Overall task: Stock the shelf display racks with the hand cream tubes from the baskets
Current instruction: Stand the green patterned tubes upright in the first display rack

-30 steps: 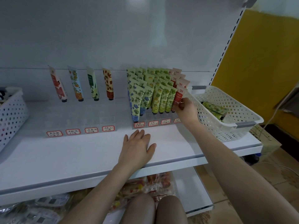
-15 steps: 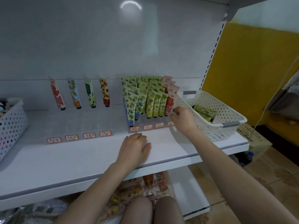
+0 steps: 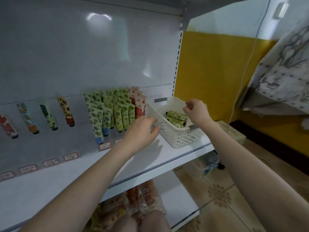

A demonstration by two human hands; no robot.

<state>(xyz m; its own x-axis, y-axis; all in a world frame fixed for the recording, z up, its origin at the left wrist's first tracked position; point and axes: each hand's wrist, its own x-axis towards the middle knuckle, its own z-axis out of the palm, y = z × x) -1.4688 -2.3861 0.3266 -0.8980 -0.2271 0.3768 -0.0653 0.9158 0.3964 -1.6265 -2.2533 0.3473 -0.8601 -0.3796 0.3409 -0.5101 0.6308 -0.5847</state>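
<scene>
Now the left hand [image 3: 142,129] clasps the rim of the white basket [image 3: 180,139]; the right hand [image 3: 196,111] hovers above its green tubes [image 3: 177,117], fingers curled, empty.

Single head-worn wide-angle cam, one viewpoint. Looks forward and down from right in front of the shelf [image 3: 50,181], within arm's reach. Both forearms come in from the bottom edge, and left hand [image 3: 142,131] and right hand [image 3: 195,109] land mid-frame. Aim is swung right: basket [image 3: 177,138] at the shelf's right end sits near centre, tube racks [image 3: 115,114] centre-left. Yellow wall [image 3: 209,72] and floor [image 3: 217,190] fill the right side. Frame is rolled, shelf front edge climbs toward the right. Knees [image 3: 150,221] at bottom centre, lower shelf [image 3: 175,198] just beyond them. Far left is soft.
</scene>
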